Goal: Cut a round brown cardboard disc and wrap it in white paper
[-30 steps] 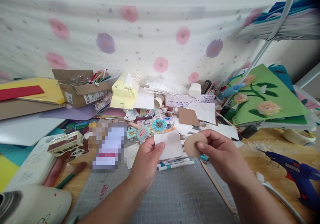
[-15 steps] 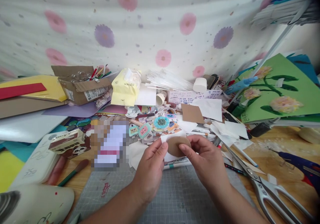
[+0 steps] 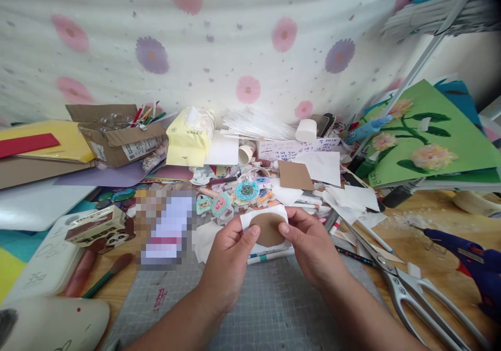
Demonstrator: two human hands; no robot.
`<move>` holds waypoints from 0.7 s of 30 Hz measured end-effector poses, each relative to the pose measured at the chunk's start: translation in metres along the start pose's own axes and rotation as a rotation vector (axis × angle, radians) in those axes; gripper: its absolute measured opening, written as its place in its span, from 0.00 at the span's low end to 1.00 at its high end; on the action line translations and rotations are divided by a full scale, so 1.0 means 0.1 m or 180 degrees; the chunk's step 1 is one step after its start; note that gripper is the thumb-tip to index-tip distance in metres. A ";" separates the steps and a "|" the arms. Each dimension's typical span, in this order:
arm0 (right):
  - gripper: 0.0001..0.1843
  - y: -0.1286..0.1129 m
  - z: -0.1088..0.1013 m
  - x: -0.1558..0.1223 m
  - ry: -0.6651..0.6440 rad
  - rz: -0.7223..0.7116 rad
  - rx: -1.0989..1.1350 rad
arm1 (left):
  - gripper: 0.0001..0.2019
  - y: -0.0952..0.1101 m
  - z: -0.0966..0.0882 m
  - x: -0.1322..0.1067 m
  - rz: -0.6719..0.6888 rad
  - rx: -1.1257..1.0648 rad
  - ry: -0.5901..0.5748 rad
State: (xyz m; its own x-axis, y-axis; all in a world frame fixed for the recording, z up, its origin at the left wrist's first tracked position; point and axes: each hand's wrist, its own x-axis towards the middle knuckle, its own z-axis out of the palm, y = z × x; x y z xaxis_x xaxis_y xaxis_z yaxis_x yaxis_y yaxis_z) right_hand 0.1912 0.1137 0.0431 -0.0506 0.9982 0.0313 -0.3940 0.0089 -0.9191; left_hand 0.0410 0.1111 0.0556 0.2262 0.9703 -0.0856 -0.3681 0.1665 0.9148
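Note:
Between my two hands I hold a brown cardboard oval point(image 3: 268, 230) against a piece of white paper point(image 3: 250, 218), whose edges stick out around the oval. My left hand point(image 3: 229, 257) pinches the left side, its thumb on the oval's left edge. At the right side my right hand point(image 3: 313, 244) pinches both, thumb tip on the oval's right edge. The fingers behind the paper are mostly hidden. Below the hands lies a grey cutting mat point(image 3: 266, 309). A white marker point(image 3: 270, 255) rests just under the paper.
Large scissors point(image 3: 395, 275) and a blue glue gun point(image 3: 457, 244) lie on the right. To the left are a phone point(image 3: 168, 226) with a blurred screen, a panda-printed box point(image 3: 102, 229) and a brush point(image 3: 107, 275). A brown cardboard square point(image 3: 295, 175) and paper scraps point(image 3: 354, 197) lie behind.
The right hand has shifted left to the edge of the oval, and the oval now faces me more fully against the paper. The whole view has swung slightly right.

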 end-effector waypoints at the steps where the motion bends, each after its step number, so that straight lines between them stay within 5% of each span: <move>1: 0.10 0.00 0.00 0.00 0.0041 0.0029 0.0151 | 0.15 0.00 0.00 0.00 -0.0006 0.0019 0.0006; 21: 0.10 -0.01 0.05 0.00 0.0440 0.0027 0.0294 | 0.08 -0.03 -0.04 0.06 -0.0029 0.0375 0.0156</move>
State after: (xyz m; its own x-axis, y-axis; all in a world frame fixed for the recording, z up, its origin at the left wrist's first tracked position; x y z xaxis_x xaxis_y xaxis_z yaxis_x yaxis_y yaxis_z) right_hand 0.1874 0.1135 0.0460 0.0700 0.9969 -0.0364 -0.4771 0.0014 -0.8788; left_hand 0.0395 0.1168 0.0512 0.1836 0.9768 -0.1106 -0.2571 0.1563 0.9536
